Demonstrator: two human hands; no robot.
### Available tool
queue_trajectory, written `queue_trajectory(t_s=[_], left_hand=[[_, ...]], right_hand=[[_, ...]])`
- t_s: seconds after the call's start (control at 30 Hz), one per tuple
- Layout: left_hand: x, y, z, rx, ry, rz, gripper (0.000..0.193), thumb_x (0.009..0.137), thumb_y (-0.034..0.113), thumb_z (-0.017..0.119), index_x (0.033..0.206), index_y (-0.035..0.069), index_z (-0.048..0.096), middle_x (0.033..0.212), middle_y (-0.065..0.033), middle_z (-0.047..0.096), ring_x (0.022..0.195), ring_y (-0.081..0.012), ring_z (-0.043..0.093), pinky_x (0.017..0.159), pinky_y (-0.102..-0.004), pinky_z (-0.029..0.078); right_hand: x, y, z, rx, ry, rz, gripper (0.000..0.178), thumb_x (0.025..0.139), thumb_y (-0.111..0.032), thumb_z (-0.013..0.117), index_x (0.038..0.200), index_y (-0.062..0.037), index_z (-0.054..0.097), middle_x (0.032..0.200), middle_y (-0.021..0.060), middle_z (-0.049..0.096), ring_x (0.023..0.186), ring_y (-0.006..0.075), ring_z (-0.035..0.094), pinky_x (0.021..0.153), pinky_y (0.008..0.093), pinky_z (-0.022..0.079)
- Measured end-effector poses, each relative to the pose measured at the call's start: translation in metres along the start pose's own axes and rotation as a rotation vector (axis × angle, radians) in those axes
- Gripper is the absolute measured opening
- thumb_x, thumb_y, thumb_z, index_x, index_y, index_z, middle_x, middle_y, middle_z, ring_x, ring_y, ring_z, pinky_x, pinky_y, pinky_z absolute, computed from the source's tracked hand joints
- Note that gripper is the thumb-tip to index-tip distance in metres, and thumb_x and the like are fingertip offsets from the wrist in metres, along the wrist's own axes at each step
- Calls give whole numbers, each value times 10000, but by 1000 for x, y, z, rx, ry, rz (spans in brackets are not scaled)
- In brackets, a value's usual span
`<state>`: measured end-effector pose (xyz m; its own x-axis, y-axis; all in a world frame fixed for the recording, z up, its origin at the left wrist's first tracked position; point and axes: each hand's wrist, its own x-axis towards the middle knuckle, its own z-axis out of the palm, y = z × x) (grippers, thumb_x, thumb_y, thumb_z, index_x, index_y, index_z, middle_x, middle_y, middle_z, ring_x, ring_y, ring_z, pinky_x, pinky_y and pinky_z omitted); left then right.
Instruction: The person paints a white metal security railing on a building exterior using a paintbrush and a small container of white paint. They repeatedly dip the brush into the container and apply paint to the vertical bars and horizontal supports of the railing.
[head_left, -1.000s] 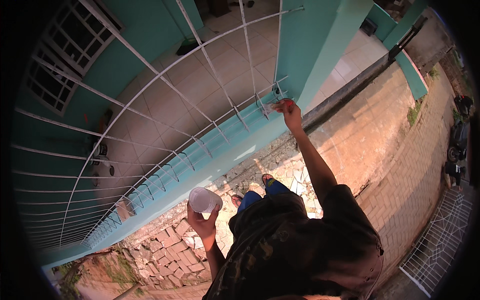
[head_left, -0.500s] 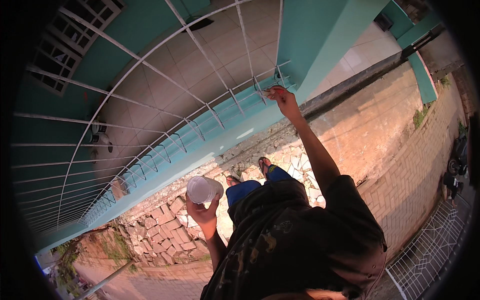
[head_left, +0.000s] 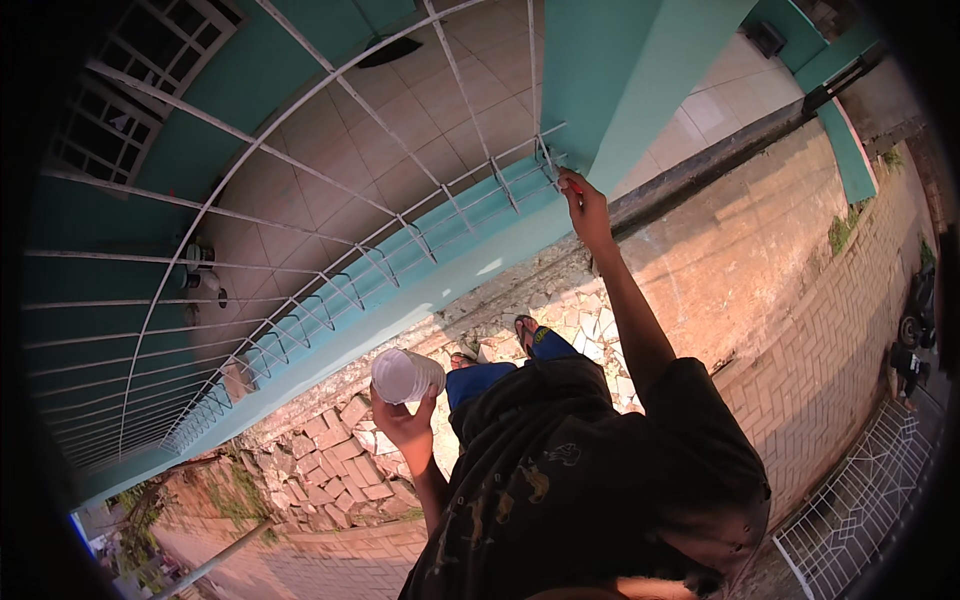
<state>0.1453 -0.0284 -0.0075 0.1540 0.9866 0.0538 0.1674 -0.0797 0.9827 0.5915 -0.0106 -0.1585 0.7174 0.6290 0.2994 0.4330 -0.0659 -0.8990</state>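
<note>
My left hand grips a white plastic cup held near my chest, its open side turned to the left. My right hand is stretched out and up to the white metal railing, pinching a thin red-handled tool, likely a small brush, against the bars where the railing meets the teal pillar. The tool's tip is hidden by my fingers. Below are my dark patterned shirt, blue trousers and sandalled feet.
A teal low wall carries the white railing, with a tiled porch and a barred window behind it. A stone-faced base runs under the wall. Brick paving lies to the right, with a white gate and parked motorbikes.
My right hand has stayed on the railing by the pillar while my head shifted, moving the scene up and left. The cup in my left hand has tilted a little.
</note>
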Motion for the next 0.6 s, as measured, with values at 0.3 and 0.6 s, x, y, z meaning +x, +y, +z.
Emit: queue_trajectory(t_s=[0.3, 0.6], left_hand=[[-1, 10, 16, -46, 8, 35, 737, 726, -106, 826, 1388, -21, 515, 1288, -129, 622, 1214, -237, 600, 1082, -392, 462], [-17, 16, 16, -42, 100, 19, 696, 720, -88, 829, 1351, -25, 544, 1257, -125, 628, 1177, -234, 616, 1056, -377, 471]], right_hand=[[23, 34, -7, 424, 80, 179, 336, 1093, -208, 536, 1230, 99, 559, 1065, 173, 733, 927, 212, 747, 830, 331, 615], [18, 37, 15, 208, 167, 18, 271, 1062, -132, 564, 1216, 86, 612, 973, 170, 761, 908, 213, 765, 791, 325, 593]])
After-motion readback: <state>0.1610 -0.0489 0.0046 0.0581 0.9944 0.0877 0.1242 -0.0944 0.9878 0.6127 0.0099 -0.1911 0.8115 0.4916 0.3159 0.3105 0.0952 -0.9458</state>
